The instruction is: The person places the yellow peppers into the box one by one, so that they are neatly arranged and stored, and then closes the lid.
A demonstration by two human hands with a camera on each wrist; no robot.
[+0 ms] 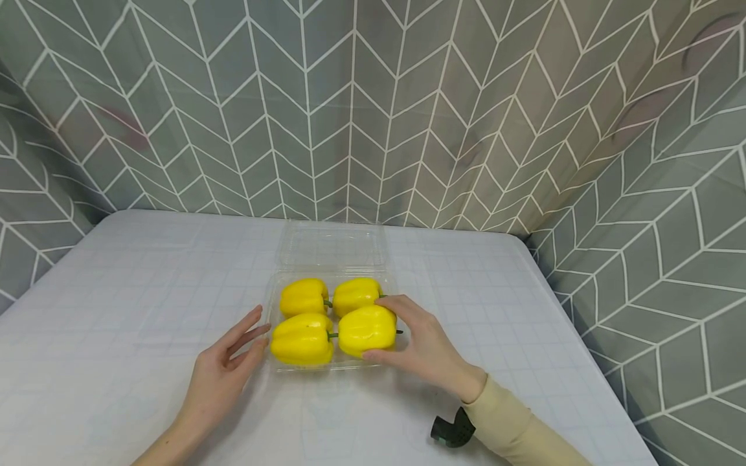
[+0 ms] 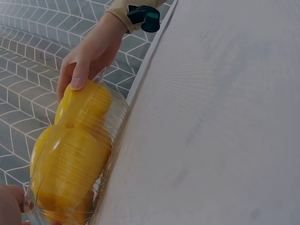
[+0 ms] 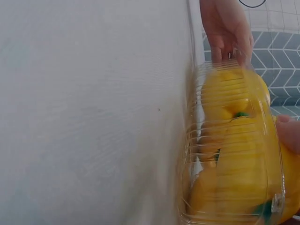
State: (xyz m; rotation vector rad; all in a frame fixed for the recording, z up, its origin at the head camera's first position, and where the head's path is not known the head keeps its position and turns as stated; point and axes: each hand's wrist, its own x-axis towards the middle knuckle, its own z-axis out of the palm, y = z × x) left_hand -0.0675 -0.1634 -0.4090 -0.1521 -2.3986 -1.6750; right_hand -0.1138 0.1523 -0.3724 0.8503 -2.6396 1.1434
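Several yellow bell peppers [image 1: 302, 340] with green stems lie in two rows in a clear plastic clamshell container [image 1: 358, 364], its lid [image 1: 332, 246] laid back behind it. My right hand [image 1: 428, 340] holds the front right bell pepper [image 1: 367, 331], thumb on its near side and fingers on its far side. This pepper sits among the others, at the container's right end. At the opposite end, my left hand [image 1: 224, 362] touches the container's left edge with relaxed fingers. Through the ribbed clear wall, peppers [image 3: 239, 154] show in the right wrist view.
A white cloth with faint grid lines covers the table [image 1: 146, 291]. Around the back and right side hangs a grey curtain [image 1: 373, 110] with a white chevron pattern. A black device [image 1: 453, 428] is strapped at the right wrist, by a beige sleeve [image 1: 519, 421].
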